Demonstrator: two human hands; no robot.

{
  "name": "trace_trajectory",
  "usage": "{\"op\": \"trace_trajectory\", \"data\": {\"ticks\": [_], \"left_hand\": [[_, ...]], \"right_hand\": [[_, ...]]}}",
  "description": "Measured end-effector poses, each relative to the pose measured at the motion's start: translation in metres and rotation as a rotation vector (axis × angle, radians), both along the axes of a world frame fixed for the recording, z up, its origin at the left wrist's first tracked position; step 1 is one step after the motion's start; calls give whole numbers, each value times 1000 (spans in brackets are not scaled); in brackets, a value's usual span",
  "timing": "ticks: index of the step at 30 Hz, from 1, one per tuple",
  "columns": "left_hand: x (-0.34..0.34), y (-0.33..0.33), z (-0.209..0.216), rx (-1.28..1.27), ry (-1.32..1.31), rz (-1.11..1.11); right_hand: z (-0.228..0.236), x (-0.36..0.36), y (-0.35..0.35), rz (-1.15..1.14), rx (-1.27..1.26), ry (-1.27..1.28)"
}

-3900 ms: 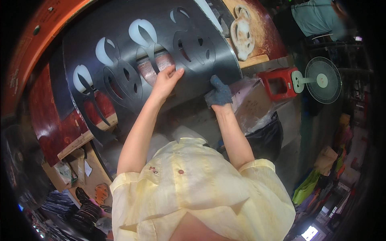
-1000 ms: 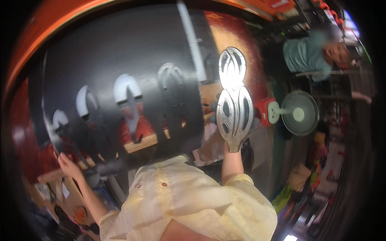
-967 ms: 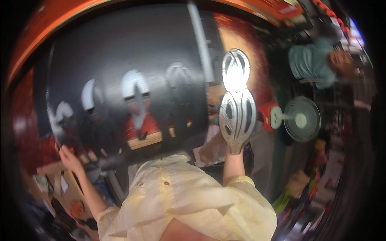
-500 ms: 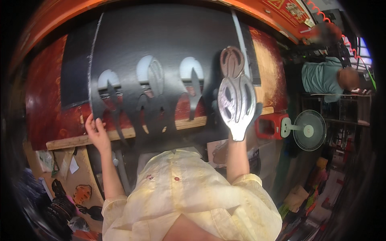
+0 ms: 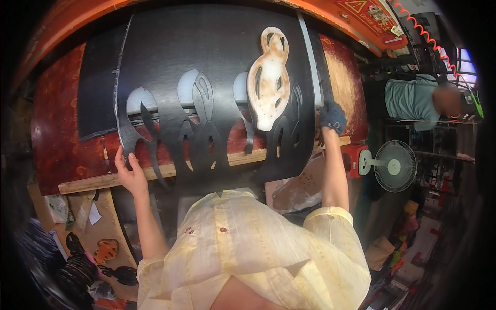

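Note:
A wide black sheet [image 5: 222,46] with several shaped holes spreads over the bench and hangs past its front edge. My bare left hand [image 5: 133,175] pinches the sheet's left front corner between thumb and fingers. At the sheet's right edge is my right hand [image 5: 332,118] in a blue glove. Its fingers look curled round that edge, though they are partly hidden. A pale, rust-stained cutting die [image 5: 268,88], broad below and narrow at the top with several openings, lies on the sheet at right of centre. Neither hand touches it.
Under the sheet is a red bench with a wooden front rail [image 5: 93,182]. An orange machine beam [image 5: 330,20] crosses the far side. To the right stand a red stool [image 5: 355,155] and a fan [image 5: 395,165]. Another person [image 5: 413,101] is beyond them.
My right hand has let go of the cutting die and moved right to the sheet's edge. The die now lies farther up and left. My left hand has closed on the sheet's corner.

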State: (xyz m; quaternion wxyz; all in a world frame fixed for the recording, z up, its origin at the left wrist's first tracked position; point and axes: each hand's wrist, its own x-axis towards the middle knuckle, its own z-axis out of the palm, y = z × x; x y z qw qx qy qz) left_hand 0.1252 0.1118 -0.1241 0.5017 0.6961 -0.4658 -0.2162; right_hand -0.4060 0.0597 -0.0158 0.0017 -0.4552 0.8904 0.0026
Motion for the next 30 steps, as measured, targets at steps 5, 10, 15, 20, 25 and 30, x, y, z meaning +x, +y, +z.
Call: {"op": "trace_trajectory", "data": {"ticks": [5,10,15,20,25,30], "left_hand": [[-4,-4,-7,10,-12,57],[-5,-9,6,-47,253,60],[-37,-26,48,-143,-552,114],[-120,12,78,-471,-424,-640],[-112,2,64,-218,-565,-1104],[-50,-29,59,-420,-400,-213]], "right_hand": [[25,44,-23,241,-325,-103],[22,151,-79,248,9,-387],[12,166,-94,251,-55,-91],[2,158,-94,259,-20,-179],[4,156,-99,238,-107,-183],[5,149,-99,274,-107,-262]]}}
